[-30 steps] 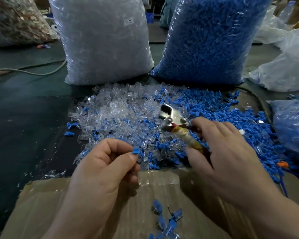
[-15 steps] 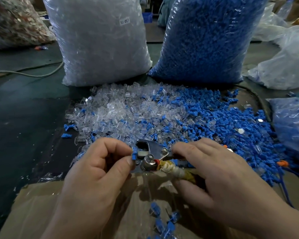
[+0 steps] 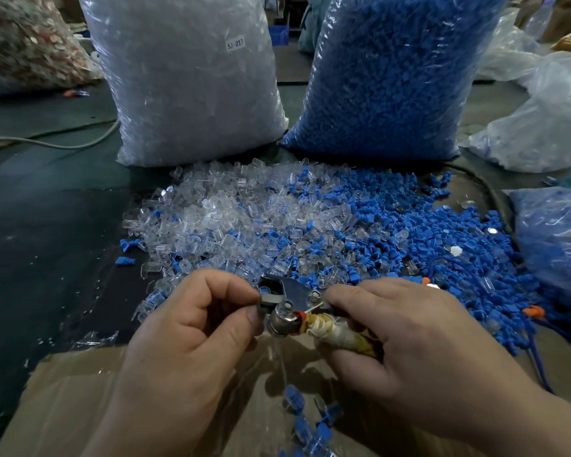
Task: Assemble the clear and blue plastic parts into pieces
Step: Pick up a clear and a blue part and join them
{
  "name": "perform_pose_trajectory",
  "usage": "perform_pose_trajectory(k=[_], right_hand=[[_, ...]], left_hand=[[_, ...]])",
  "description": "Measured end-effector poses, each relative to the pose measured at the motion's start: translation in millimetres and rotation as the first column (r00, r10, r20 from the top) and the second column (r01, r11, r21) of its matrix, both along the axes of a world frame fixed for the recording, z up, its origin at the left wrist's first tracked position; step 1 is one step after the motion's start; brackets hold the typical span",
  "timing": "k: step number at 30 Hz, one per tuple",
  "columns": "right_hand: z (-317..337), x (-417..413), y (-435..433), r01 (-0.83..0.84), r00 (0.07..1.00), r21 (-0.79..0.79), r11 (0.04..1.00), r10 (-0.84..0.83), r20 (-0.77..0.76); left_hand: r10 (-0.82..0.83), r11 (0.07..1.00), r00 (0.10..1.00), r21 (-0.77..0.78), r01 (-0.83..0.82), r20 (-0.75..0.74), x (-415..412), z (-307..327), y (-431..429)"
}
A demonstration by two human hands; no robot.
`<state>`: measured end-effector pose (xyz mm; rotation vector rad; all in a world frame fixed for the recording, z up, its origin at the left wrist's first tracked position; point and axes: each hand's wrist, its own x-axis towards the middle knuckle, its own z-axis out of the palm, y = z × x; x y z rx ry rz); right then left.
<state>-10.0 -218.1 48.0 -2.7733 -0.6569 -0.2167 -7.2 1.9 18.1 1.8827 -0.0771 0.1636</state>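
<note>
The left hand [image 3: 178, 341] pinches a part [image 3: 267, 300] at the tool [image 3: 292, 293], thumb to forefinger. The right hand [image 3: 409, 351] clasps the tool's handle.

Item, one person: bare left hand [image 3: 185, 341] and bare right hand [image 3: 416, 351], nails cut short, wrists and forearms uncovered.

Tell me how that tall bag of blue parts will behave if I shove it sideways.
The bag of blue parts looks stuffed full, so it is probably heavy and slow to slide. Its base spreads wide, so it would likely slump rather than topple. The thin shiny film may slip or tear if grabbed.
</note>
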Motion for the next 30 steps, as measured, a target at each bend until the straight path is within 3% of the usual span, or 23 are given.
perform_pose_trajectory(k=[3,6,8,14,18,20,23,25,30], right_hand=[[-2.1,-0.2,-3.5,0.038,0.999,0.033,0.999,-0.037,-0.019],[-6.2,6.8,-6.5,0.158,0.986,-0.092,0.983,-0.152,0.068],[-8.1,14.6,-7.6,0.257,0.964,-0.171,0.951,-0.241,0.110],[-10.9,33.2,-7.9,0.270,0.944,-0.285,0.920,-0.311,-0.113],[-5.4,23.2,1.0,0.246,0.969,-0.166,0.955,-0.248,0.009],[-3.6,11.6,13.5,0.151,0.983,-0.065,0.986,-0.143,0.114],[-9.5,3.5,24.9,-0.027,0.992,-0.057,0.998,0.034,0.125],[-11.5,2.9,24.7,-0.054,0.990,-0.060,0.997,0.061,0.128],[-9.9,0.6,23.2,-0.077,0.985,0.022,0.997,0.073,0.155]], left_hand=[[0.047,0.998,0.999,0.051,-0.046,-0.002,0.5,0.0,0.6],[0.100,0.993,0.995,0.069,-0.098,-0.027,2.8,-3.7,1.5],[0.053,0.998,0.994,0.047,-0.048,-0.101,2.7,-4.9,-2.7],[-0.075,0.997,0.966,-0.026,0.071,-0.247,-0.3,-5.5,-15.2],[-0.038,0.997,0.981,0.051,0.049,-0.189,-1.1,-7.2,-18.6],[-0.030,0.993,0.990,0.105,0.044,-0.135,-3.1,-7.2,-20.0],[-0.032,0.980,0.999,0.195,0.038,-0.032,-6.7,-7.9,-22.9],[-0.046,0.974,0.999,0.223,0.039,0.026,-8.7,-6.7,-23.1],[-0.043,0.997,0.999,0.059,0.044,-0.015,-7.7,3.5,-19.2]])
